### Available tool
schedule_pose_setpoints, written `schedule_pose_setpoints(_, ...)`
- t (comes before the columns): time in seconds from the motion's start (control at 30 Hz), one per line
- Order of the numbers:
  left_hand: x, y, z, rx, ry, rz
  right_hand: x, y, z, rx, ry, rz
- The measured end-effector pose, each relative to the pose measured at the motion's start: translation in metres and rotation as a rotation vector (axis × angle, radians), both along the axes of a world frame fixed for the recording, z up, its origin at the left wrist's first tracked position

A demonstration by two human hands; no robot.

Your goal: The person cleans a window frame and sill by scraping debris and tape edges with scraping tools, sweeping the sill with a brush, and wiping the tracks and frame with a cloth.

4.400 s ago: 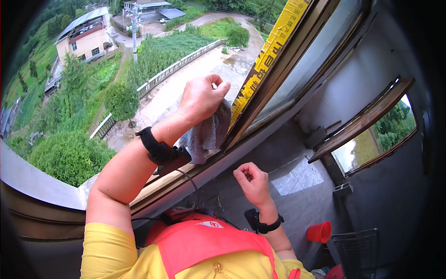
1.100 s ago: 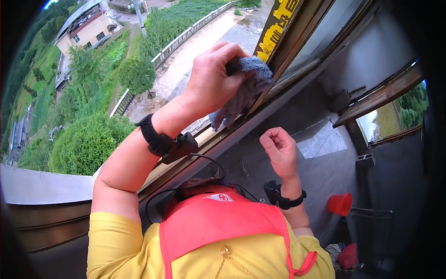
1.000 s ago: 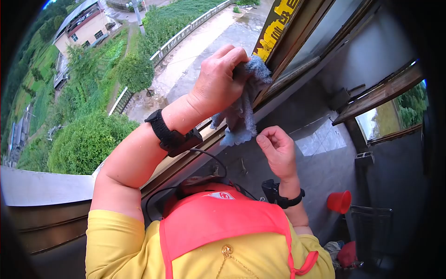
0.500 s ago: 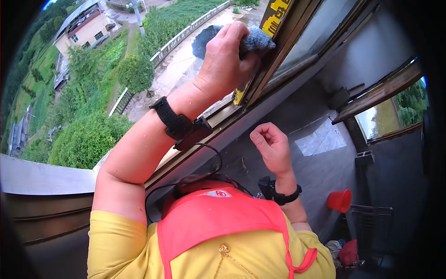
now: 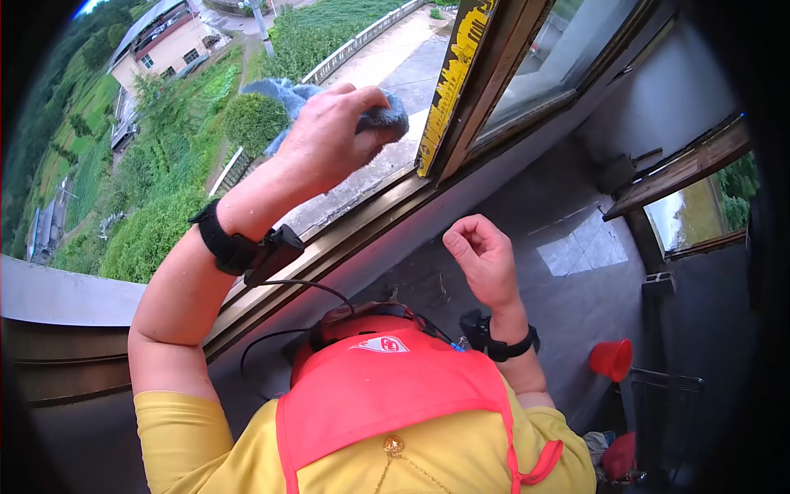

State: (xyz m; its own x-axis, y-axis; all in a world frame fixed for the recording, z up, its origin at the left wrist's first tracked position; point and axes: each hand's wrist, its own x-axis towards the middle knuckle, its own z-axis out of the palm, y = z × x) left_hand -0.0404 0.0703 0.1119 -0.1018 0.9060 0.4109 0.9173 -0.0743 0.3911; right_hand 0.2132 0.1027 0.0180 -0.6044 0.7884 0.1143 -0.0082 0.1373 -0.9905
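Observation:
A blue-grey cloth (image 5: 387,118) is gripped in my left hand (image 5: 325,144), which is out over the window opening. One end of it sticks up past the knuckles on the far side. Just right of this hand stands the brown window frame (image 5: 485,90), with a yellow and black printed strip (image 5: 448,86) along its edge; hand and cloth are apart from the strip. Below runs the brown sill track (image 5: 329,247). My right hand (image 5: 485,259) hangs over the floor on the inner side, fingers curled in against the thumb, with nothing visible in them.
A glass pane (image 5: 543,70) sits beside the frame. Dark cables (image 5: 317,286) loop near the sill and my red apron (image 5: 395,379). A red bucket (image 5: 611,360) and a dark metal rack (image 5: 666,412) are at the lower right. Outside lie trees, a paved yard and a house.
My left hand has moved left with the cloth, away from the strip and frame it was against, uncovering the strip's lower end. My right hand has hardly moved. The view has shifted slightly.

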Motion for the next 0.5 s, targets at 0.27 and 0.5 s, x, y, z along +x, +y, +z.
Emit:
schedule_pose_setpoints(0.27,-0.015,0.012,-0.076,-0.553,0.010,-0.406,0.014,0.006,-0.007,0.001,-0.013,-0.017)
schedule_pose_setpoints(0.5,-0.083,0.036,-0.021,-0.321,-0.051,0.236,0.022,0.016,-0.013,-0.070,0.027,-0.015)
